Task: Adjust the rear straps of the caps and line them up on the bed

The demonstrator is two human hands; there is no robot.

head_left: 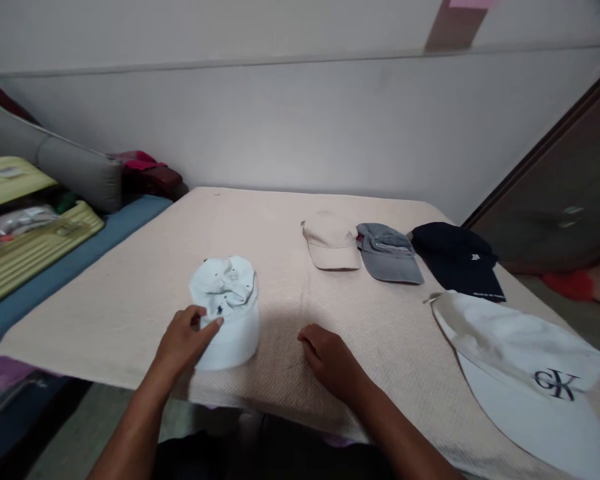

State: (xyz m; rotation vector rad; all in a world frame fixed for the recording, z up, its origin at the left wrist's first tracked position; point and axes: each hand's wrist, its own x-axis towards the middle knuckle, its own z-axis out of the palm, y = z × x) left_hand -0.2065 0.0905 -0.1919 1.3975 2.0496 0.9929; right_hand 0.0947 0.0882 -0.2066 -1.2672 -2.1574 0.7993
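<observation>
A white cap (pixel 230 333) with a small dark emblem lies at the left centre of the cloth-covered table, its crown dented and its brim toward me. My left hand (pixel 187 337) is on the cap's left side, thumb over the front near the emblem and fingers curled at the edge. To the right of this cap, my right hand (pixel 333 360) rests low over the cloth, fingers curled in, with nothing visible in them.
Along the right lie a beige cap (pixel 333 240), a grey cap (pixel 387 253), a navy cap (pixel 455 257) and a large white cap (pixel 525 353) with black letters. The table (pixel 250 213) meets a wall behind. At left are a grey cushion (pixel 80 167) and a yellow case (pixel 40 243).
</observation>
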